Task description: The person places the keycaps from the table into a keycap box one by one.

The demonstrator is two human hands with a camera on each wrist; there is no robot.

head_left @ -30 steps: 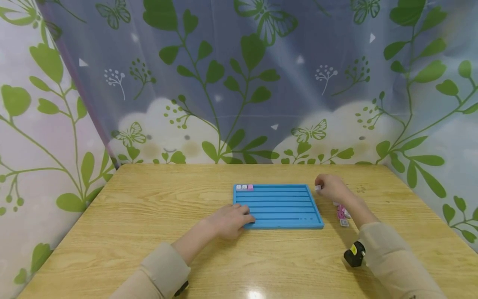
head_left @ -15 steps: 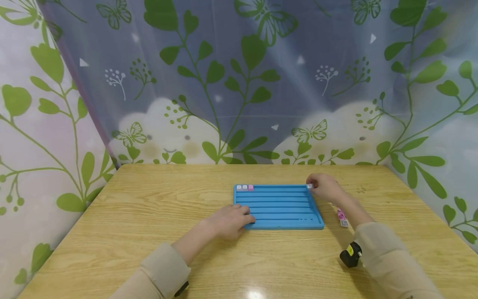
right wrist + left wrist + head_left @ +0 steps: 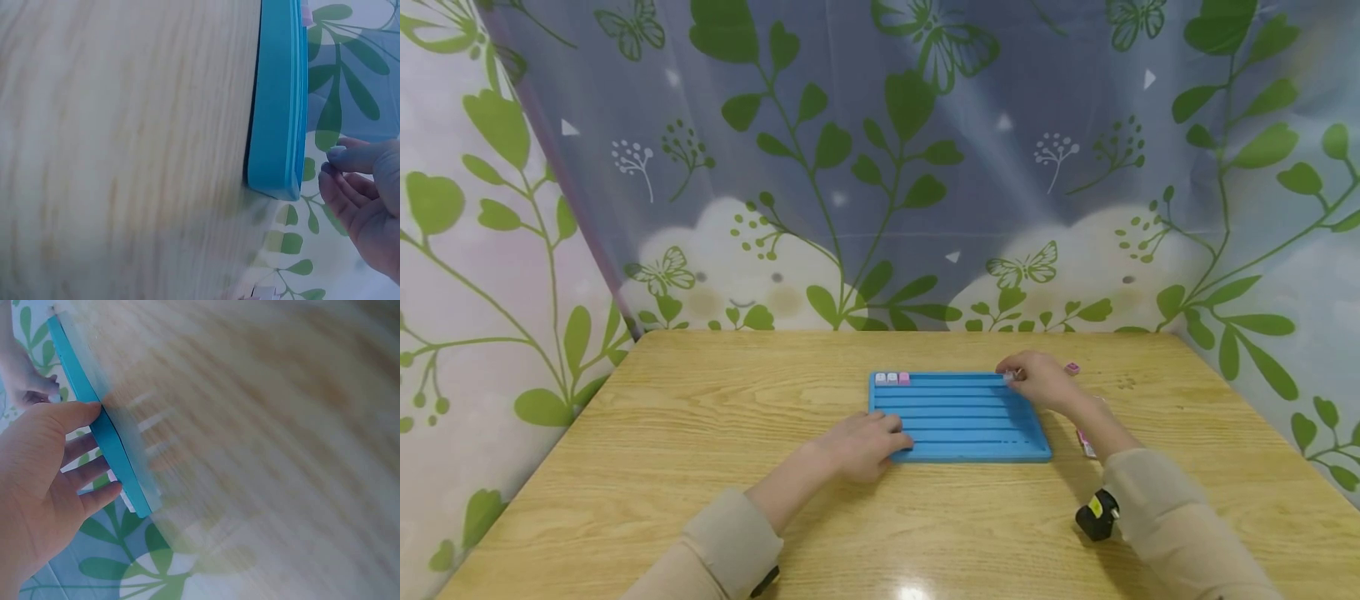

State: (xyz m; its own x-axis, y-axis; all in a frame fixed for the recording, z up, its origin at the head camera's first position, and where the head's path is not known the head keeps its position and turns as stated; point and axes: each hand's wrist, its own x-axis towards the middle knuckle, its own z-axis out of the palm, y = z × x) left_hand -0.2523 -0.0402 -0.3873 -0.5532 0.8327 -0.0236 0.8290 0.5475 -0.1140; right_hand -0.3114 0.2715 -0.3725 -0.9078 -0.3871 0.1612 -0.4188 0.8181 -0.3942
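Fingers (image 3: 356, 161) of the right hand (image 3: 1043, 385) are nearly closed, thumb and forefinger pinching a small pale cap (image 3: 1010, 377) at the tray's top right corner, right of frame center; can't tell if it touches the rim. Cap should be light, stiff, maybe slick: best held by opposite sides, base left free. Left hand (image 3: 859, 442) grips the blue tray (image 3: 962, 456) at its lower left corner, thumb on the near wall. Tray sits just below frame center; looks like light, rigid plastic that could skid, so a corner hold makes sense. Three seated caps (image 3: 892, 379) fill the top slot's left end. Loose caps (image 3: 1087, 444) lie on the tabletop (image 3: 737, 375) right of the tray, partly behind the right forearm; a pink cap (image 3: 1072, 367) sits farther up.
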